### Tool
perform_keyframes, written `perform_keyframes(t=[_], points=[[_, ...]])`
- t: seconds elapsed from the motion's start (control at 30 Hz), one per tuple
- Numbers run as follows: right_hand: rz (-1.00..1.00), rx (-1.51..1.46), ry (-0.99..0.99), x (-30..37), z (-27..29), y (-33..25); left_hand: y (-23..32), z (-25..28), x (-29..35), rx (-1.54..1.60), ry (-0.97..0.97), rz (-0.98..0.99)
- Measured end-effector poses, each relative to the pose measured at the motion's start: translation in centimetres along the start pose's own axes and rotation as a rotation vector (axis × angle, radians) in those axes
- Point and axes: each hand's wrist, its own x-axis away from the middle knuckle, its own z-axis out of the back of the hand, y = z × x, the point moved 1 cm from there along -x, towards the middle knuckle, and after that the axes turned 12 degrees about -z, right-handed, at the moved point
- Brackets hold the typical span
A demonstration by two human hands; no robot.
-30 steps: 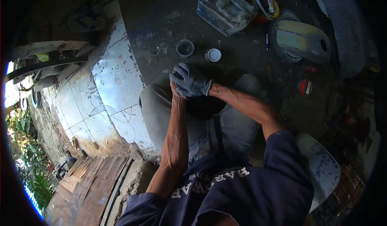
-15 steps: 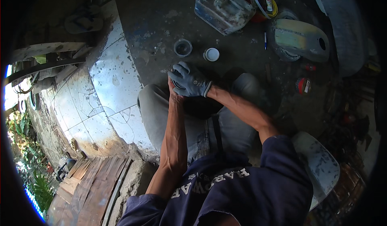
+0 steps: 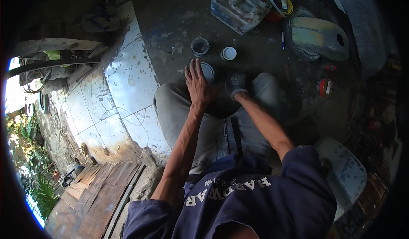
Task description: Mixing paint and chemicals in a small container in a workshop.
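Note:
My left hand is bare, its fingers stretched forward along the left edge of a round can with a greyish top. Part of the can is hidden behind that hand. To the right, apart from the can, my right hand wears a dark grey glove; its fingers are too dark and turned away to make out. Just beyond the can stand a clear round tub with something dark inside and a small jar with a white top.
Farther off lies a stained plastic jerrycan, beside a bucket with a yellow rim. A blue pen, a greenish fuel tank and a red tin are on the right. White tiles border the dark floor at left.
The can went from between both hands to beyond my lap. My gloved right hand came off its top and moved right; the fingers of my left hand straightened.

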Motion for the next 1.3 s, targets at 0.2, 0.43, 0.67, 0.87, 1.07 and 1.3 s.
perform_keyframes(t=[0.2, 0.43, 0.67, 0.87, 1.07, 1.3], points=[[-0.043, -0.072, 0.231, -1.4, -4.8, 2.7, -0.8, -2.4, -1.4, -0.009, -0.051, 0.024], [-0.050, -0.268, 0.033, 4.1, 3.7, -1.3, -2.2, 0.1, -2.0, -0.157, -0.002, 0.341], [-0.028, -0.415, -0.060, 6.8, 6.4, -2.8, -5.3, 1.0, -2.2, -0.026, -0.134, -0.071], [0.014, -0.339, -0.066, 6.2, 5.0, -3.8, -4.8, 0.0, -1.9, -0.019, -0.162, 0.023], [0.041, -0.293, -0.019, 5.4, 4.3, -5.2, -4.8, -0.1, -1.1, -0.027, -0.107, 0.086], [0.054, -0.254, 0.068, 4.9, 2.4, -5.1, -3.8, -0.8, -0.7, -0.154, -0.081, 0.092]])
